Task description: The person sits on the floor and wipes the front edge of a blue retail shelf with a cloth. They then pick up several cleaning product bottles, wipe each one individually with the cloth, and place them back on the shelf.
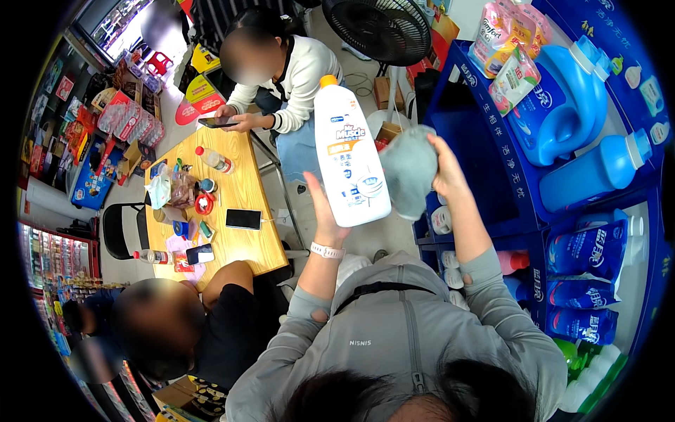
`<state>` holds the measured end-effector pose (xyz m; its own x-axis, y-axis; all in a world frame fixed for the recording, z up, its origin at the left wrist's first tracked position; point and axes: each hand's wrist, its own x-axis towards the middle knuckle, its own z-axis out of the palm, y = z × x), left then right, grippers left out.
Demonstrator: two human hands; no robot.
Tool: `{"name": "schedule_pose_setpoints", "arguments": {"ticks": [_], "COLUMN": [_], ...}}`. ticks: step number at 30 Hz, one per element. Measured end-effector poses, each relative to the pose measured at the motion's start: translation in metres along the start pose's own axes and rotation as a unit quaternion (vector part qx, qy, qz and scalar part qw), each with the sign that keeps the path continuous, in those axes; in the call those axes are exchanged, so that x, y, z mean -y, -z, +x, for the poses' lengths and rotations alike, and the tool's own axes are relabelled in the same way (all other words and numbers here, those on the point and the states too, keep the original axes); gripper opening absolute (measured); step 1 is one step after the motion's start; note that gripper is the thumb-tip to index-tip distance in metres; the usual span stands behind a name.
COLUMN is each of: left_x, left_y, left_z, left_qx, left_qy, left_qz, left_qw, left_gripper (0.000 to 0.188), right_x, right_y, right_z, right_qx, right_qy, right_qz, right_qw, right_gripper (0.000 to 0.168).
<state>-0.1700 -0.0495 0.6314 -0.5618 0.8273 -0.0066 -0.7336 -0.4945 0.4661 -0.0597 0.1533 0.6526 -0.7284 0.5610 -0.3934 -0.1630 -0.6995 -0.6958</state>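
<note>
Upright in front of me is a white Mr Muscle bottle (352, 163) with an orange cap. My left hand (328, 213) holds it near its base, mostly behind the bottle, with the thumb showing at its left side. A grey-green cloth (410, 171) hangs just right of the bottle, gripped at its right edge by my right hand (448, 163). Whether the cloth touches the bottle I cannot tell.
On the right, blue shelves (488, 132) hold blue detergent jugs (559, 105) and refill pouches (585, 253). A wooden table (242, 184) with phones and bottles stands left; a person (311, 63) sits beyond it, another at its near side. A black fan (379, 26) stands ahead.
</note>
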Motion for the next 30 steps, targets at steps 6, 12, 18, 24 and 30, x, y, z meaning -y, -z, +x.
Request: {"name": "schedule_pose_setpoints", "arguments": {"ticks": [6,12,18,24,30], "left_x": [0.015,0.043,0.036,0.01,0.005], "left_y": [-0.002,-0.025,-0.024,-0.04,-0.036], "left_z": [0.002,0.012,0.03,0.053,0.094], "left_qx": [0.012,0.015,-0.06,-0.088,-0.006], "left_qy": [0.012,-0.028,-0.074,-0.046,0.015], "left_qz": [0.068,0.167,0.218,0.183,0.062], "left_qw": [0.998,0.985,0.971,0.978,0.998], "left_gripper": [0.06,0.063,0.079,0.093,0.082], "right_x": [0.033,0.01,-0.029,-0.055,-0.063], "right_y": [-0.074,-0.086,-0.086,-0.083,-0.075], "right_z": [-0.03,0.026,-0.006,-0.03,-0.026], "right_qx": [0.148,0.029,0.071,0.023,-0.064], "right_qy": [0.257,0.553,0.481,0.504,0.553], "right_qz": [-0.235,-0.546,-0.546,-0.589,-0.596], "right_qw": [0.926,0.629,0.682,0.631,0.579], "right_gripper": [0.044,0.03,0.03,0.028,0.033]}}
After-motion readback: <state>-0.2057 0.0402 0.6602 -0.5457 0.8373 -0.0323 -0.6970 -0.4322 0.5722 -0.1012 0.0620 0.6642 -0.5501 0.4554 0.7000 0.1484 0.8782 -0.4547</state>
